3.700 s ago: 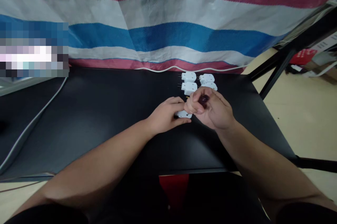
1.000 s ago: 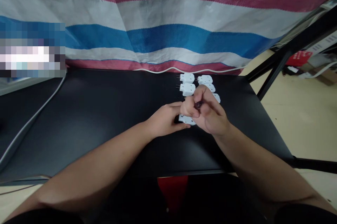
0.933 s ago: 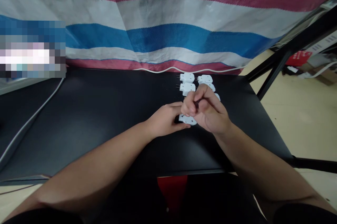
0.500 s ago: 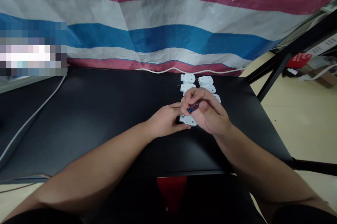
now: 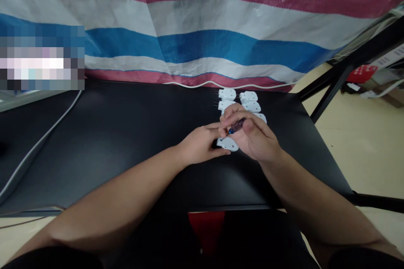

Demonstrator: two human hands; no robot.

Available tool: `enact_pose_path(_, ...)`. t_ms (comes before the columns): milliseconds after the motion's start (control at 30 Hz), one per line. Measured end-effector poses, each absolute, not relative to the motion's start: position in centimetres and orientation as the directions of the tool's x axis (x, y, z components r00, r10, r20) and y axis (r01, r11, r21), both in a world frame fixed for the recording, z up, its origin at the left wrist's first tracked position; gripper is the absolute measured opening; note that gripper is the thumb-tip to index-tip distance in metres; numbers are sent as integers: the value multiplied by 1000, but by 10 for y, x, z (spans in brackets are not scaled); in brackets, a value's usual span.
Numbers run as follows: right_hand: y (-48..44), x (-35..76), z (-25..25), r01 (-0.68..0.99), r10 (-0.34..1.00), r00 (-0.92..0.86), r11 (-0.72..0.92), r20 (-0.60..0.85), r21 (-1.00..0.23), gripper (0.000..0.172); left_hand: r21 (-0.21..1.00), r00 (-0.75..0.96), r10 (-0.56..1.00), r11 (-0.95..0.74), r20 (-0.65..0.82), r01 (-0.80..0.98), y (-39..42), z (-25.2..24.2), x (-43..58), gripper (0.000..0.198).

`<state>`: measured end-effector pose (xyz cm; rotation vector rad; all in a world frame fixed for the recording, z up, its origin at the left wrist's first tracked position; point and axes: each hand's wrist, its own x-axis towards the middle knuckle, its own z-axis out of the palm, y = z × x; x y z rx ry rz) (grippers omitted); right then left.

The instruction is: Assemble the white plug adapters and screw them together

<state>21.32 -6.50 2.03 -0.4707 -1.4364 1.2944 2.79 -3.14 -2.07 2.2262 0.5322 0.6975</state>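
My left hand [image 5: 200,145] rests at the table's middle, its fingertips gripping a white plug body [image 5: 229,144] on the black tabletop. My right hand [image 5: 254,138] hovers just above and to the right, pinching a small screwdriver [image 5: 236,126] with a translucent blue handle. Its thin shaft slants down-left, with the tip close to the plug's top face. Contact between them is hard to make out. Behind the hands stand several more white plugs [image 5: 227,94] in two short rows, partly hidden by my right fingers.
The black table [image 5: 126,134] has a grey cable [image 5: 41,142] along its left side and a thin white cable [image 5: 221,85] along its back edge. A striped woven tarp [image 5: 202,37] hangs behind it. Black table legs [image 5: 331,88] stand at the right.
My right hand has turned the screwdriver from a fist-hidden position to a slanted one, its blue handle now showing and its tip lowered toward the plug. My left hand stays on the plug.
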Motion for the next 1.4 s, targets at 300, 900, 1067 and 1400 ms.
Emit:
enact_pose_path(300, -70, 208, 21, -483, 796, -390, 252, 464, -839, 24, 754, 767, 560, -638, 313, 157, -32, -20, 28, 24)
enact_pose_path(900, -65, 211, 30, -421, 868, -370, 161, 331, -893, 55, 759, 771, 560, -631, 303, 160, -31, -19, 27, 27)
enact_pose_path(1067, -65, 212, 28, -449, 871, -359, 155, 337, -880, 51, 754, 767, 573, -630, 289, 186, -27, -17, 24, 31)
enact_pose_path(1400, -54, 212, 20, -471, 954, -131, 178, 268, -864, 46, 726, 732, 610, -645, 303, 237, -23, -12, 21, 26)
